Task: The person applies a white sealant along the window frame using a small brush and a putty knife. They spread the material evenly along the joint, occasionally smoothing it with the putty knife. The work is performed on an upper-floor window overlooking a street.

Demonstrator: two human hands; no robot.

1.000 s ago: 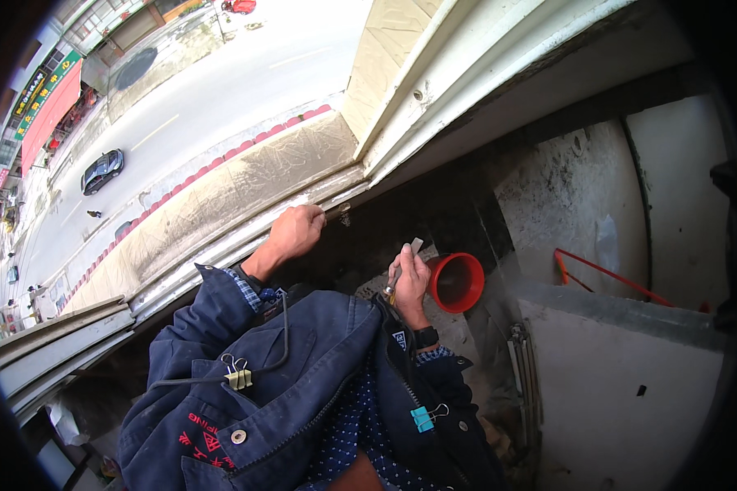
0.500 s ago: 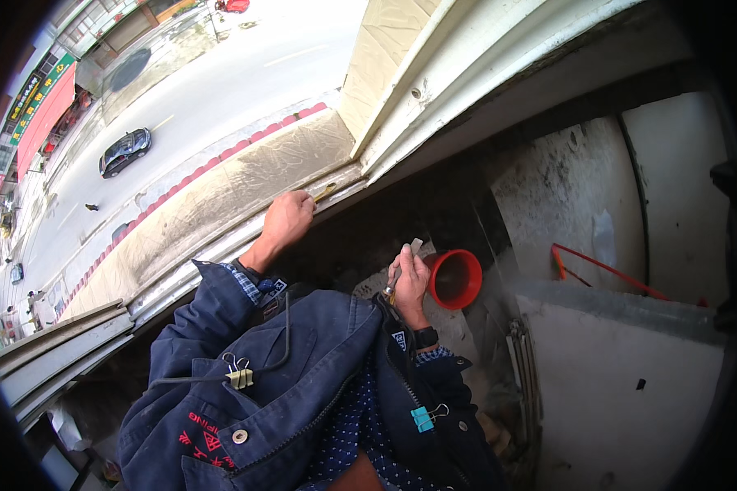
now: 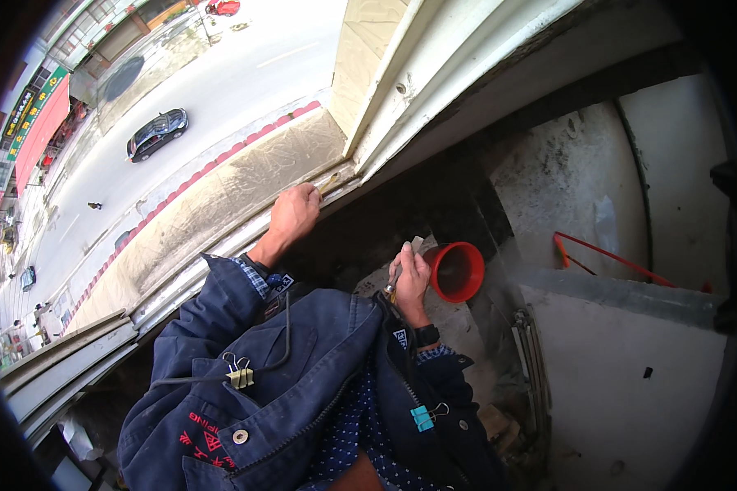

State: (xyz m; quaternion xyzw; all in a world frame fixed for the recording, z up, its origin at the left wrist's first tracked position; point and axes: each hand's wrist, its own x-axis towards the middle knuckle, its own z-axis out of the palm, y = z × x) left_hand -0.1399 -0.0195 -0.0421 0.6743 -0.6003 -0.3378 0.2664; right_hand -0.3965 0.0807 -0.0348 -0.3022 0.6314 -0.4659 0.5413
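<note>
My left hand [image 3: 296, 213] reaches to the window frame's lower rail [image 3: 262, 211]. Its fingers are curled together at the rail, and what they may hold is hidden. A small yellowish patch [image 3: 331, 183] lies just beyond the fingertips, by the frame's corner. On the room side, my right hand [image 3: 412, 277] is closed around a slim scraper-like tool [image 3: 418, 244]. The flat grey end sticks out above the fingers, and part of a handle shows below the palm. Right beside this hand is a red bucket [image 3: 458, 286], seen from above.
Outside the rail runs a dusty beige ledge [image 3: 213, 213], with a street and a dark car [image 3: 157, 135] far below. A pale panel [image 3: 630, 368] stands at right, near a red-orange bar [image 3: 614, 260]. Thin rods [image 3: 532, 356] lean beside the panel.
The view has shifted slightly, so the frame and bucket sit a little differently. The car has moved along the street. My left hand stays at the rail; my right still grips the scraper-like tool.
</note>
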